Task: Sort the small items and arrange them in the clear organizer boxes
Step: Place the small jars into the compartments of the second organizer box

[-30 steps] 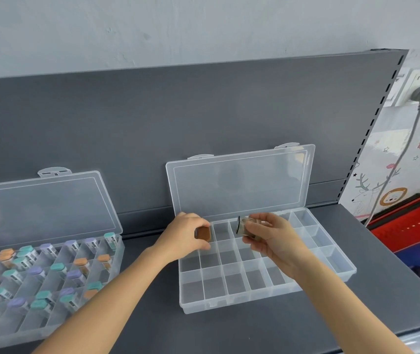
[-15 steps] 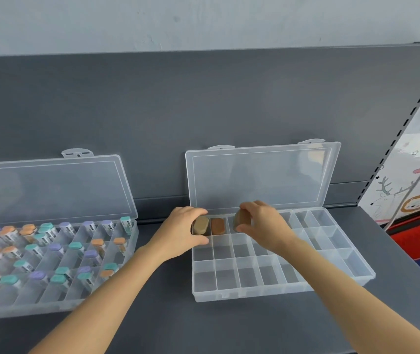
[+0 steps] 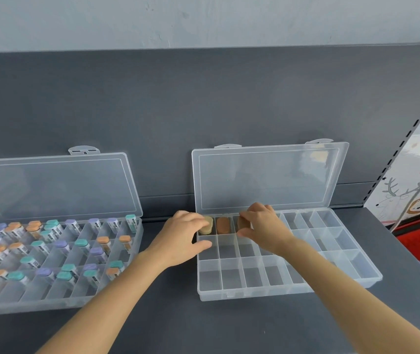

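Comparing w/ 1 s ago, three small items are now seen lined up in the back row of the right organizer box [image 3: 255,292]: a tan item [image 3: 207,226] in its back-left corner compt., an orange item [image 3: 223,225] in the next compt. along, and a brown item [image 3: 241,223] in the third. Back then pieces were only seen held in the hands over that row. By half a sec ago they had been lowered in, and little is changed since

The left hand [image 3: 181,238] is curled at the box's back-left corner, w/ fingers laid over the tan item and thumb set on the divider in front of it, so the item is pinched, not released. The right hand [image 3: 265,226] is closed round the brown item, which is mostly hidden by the fingers. Whether it is fully bottomed in its compt. can't be told. The orange item is left untouched btwn the two hands

The box's lid [image 3: 267,180] is stood open at its rear, and the other compts. look unfilled. Left of the box, well apart, a second organizer box [image 3: 50,305] is kept open w/ capped vials [image 3: 60,245] inside

For the task, one row is judged started, w/ most of this box still to be filled; release of both held items is probably needed next
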Available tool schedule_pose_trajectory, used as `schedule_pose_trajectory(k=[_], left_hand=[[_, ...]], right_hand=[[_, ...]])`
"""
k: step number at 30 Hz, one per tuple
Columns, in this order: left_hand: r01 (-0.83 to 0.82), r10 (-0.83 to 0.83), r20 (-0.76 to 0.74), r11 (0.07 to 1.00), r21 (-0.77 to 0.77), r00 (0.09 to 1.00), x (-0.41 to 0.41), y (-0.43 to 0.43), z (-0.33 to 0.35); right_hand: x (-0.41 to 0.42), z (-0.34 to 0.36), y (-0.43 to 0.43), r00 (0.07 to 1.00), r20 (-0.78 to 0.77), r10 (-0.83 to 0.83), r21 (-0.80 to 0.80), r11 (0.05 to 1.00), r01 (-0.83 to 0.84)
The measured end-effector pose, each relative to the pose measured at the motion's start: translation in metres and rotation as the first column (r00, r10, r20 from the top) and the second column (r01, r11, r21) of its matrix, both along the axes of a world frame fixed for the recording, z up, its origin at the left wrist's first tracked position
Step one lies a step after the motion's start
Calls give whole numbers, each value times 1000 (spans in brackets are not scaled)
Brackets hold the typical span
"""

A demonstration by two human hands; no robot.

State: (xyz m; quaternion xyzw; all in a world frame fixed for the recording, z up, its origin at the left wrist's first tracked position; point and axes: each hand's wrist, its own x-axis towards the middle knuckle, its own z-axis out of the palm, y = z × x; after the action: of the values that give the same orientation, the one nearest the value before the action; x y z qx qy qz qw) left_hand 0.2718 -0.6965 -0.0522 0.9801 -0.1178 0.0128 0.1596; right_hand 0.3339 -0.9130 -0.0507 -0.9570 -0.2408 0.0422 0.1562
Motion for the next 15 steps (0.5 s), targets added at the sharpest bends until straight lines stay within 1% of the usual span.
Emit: schedule_pose_trajectory(k=[3,6,8,11,15], left_hand=[[-4,4,-8,1000,16,1000,-1,0,1],[12,-12,3,998,65,1000,-3,1,1],[20,-17,-27,996,90,999,-4,0,-1],[15,-4,-89,993,121,996,-8,-2,-2],[-7,19,-96,993,121,995,-11,-8,1]], right_hand=[[-2,1,0,1000,-1,2,-23,1000,-2],[-7,-3,-3,1000,26,9,21,1000,-10],[-9,-6,-5,998,62,16,27,999,-17],[-15,-5,-8,998,62,31,20,999,-32],[-21,0,-9,998,58,30,18,999,-31]])
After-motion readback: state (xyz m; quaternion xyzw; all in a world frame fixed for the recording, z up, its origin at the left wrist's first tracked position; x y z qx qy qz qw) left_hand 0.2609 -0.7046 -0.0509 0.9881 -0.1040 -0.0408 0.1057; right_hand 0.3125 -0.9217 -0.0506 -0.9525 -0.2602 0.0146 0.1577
